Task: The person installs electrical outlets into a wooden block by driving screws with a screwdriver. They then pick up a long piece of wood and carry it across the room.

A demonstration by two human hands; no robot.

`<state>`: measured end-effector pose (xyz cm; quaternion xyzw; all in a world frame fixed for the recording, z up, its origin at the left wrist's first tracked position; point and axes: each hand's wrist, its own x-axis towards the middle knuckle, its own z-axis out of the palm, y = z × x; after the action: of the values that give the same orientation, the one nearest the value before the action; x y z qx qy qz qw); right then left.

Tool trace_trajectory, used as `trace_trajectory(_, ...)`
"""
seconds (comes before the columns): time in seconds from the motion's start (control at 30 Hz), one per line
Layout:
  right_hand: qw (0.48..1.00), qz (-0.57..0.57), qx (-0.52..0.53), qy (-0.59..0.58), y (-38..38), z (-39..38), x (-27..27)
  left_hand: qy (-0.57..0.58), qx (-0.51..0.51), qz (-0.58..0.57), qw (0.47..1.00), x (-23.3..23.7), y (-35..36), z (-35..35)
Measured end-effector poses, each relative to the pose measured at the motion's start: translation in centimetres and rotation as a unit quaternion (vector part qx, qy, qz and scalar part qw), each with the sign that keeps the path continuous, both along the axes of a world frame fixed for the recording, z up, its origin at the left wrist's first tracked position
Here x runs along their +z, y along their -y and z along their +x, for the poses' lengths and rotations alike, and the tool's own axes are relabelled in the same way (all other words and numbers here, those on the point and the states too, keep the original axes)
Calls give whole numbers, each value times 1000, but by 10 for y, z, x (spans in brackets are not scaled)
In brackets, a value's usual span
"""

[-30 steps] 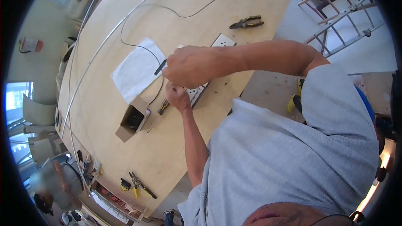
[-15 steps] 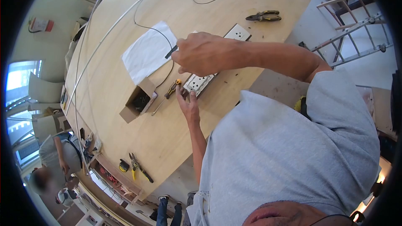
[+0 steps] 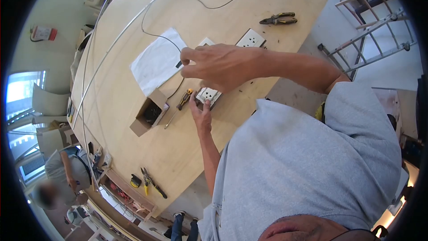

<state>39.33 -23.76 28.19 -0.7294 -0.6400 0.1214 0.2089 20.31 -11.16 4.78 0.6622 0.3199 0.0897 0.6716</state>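
My left hand [image 3: 203, 117] grips the near end of a white socket outlet strip [image 3: 207, 94], thumb on its face and a finger along its side. Over the strip's other part hovers my right hand [image 3: 214, 66], fingers curled; what they hold, if anything, I cannot tell. A small dark piece [image 3: 179, 64] shows at its fingertips, over a white sheet [image 3: 156, 60]. Beside my left hand lies a screwdriver [image 3: 184, 99] with a yellow and black handle. Close to it stands an open cardboard box [image 3: 149, 115] with dark contents.
Another outlet strip [image 3: 251, 39] and pliers [image 3: 278, 18] lie farther up the wooden table [image 3: 240, 120]. Snips [image 3: 153, 183] and a tape measure [image 3: 135, 180] rest near the lower edge. A thin wire [image 3: 198, 1] crosses the top. A person [image 3: 67, 169] is at lower left; a ladder [image 3: 370, 40] stands right.
My right hand has shifted slightly down and turned, its fingers less tightly bunched, covering more of the outlet strip. My left hand stays at the strip's end. The whole view has shifted a little.
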Motion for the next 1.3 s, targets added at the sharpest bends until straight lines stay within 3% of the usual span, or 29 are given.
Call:
trace_trajectory(0.1,997,-25,74,-10,16,4,1,2,-11,24,1000,-1,-1,-2)
trace_trajectory(0.2,997,-4,75,5,21,3,-5,39,-22,-23,999,-12,-7,-3)
trace_trajectory(0.43,998,22,54,6,17,-5,-10,78,-36,-4,996,-24,-10,-7)
trace_trajectory(0.5,999,13,36,-11,15,-8,-7,97,-18,129,987,-24,-5,-7)
trace_trajectory(0.53,999,18,37,-8,15,-6,-8,100,-18,133,986,-21,-2,-7)
trace_trajectory(0.6,999,21,37,-2,17,-3,-10,61,-25,430,900,-11,7,-8)
trace_trajectory(0.77,999,34,34,1,25,-6,-11,45,-29,505,861,7,19,11)
trace_trajectory(0.83,999,25,30,2,23,-6,-14,30,14,551,834,0,25,20)
trace_trajectory(1.17,999,29,24,-24,15,-1,-16,-7,63,588,806,-27,25,34)
trace_trajectory(1.3,997,53,37,-44,15,3,-19,59,32,535,842,-21,17,27)
